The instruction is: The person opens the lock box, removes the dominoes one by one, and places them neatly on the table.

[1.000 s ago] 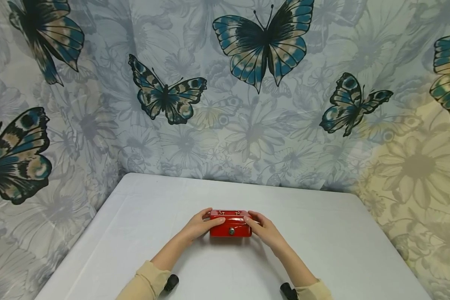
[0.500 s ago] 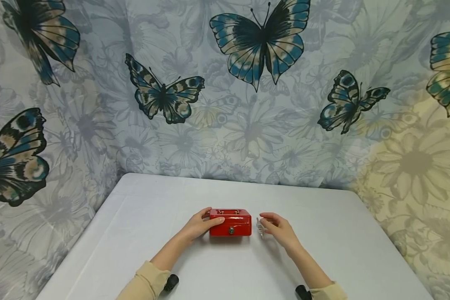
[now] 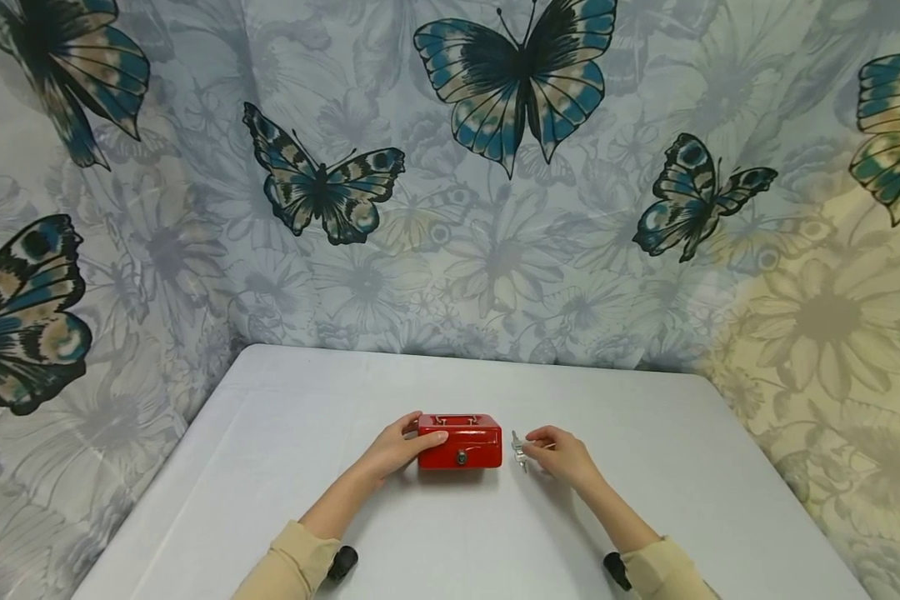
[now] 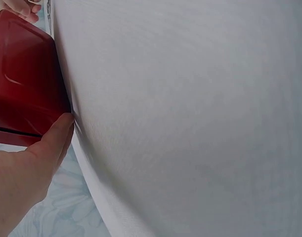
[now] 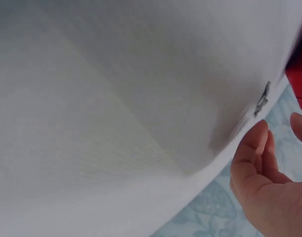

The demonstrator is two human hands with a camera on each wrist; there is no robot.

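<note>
A small red metal box [image 3: 480, 444] sits on the white-covered table [image 3: 630, 425], its front, with a round silver lock [image 3: 461, 457], facing the person and a handle [image 3: 461, 420] lying along its lid. The left hand [image 3: 392, 451] holds the box by its left end: the thumb lies across the front face near the top, while the fingers reach around behind that end. The left-wrist view shows the same hand against the red wall of the box, touching it along a lower edge.

The right hand [image 3: 562, 460] is apart from the box, beyond its right end. Just off its fingertips, between that hand and the box, a small bunch of silver keys [image 3: 520, 452] lies on the cloth. From the head the fingertips seem to meet the keys, but the right-wrist view shows a narrow gap there, the thumb standing well away from the loosely bent fingers and nothing between them. The keys lie near the box's right side without touching it.

Both forearms come in from the near edge in beige sleeves [image 3: 291, 560], with a black device [image 3: 342, 564] by each wrist. Behind the table hangs a pale floral backdrop [image 3: 495, 275] printed with large blue and tan butterflies [image 3: 322, 187].
</note>
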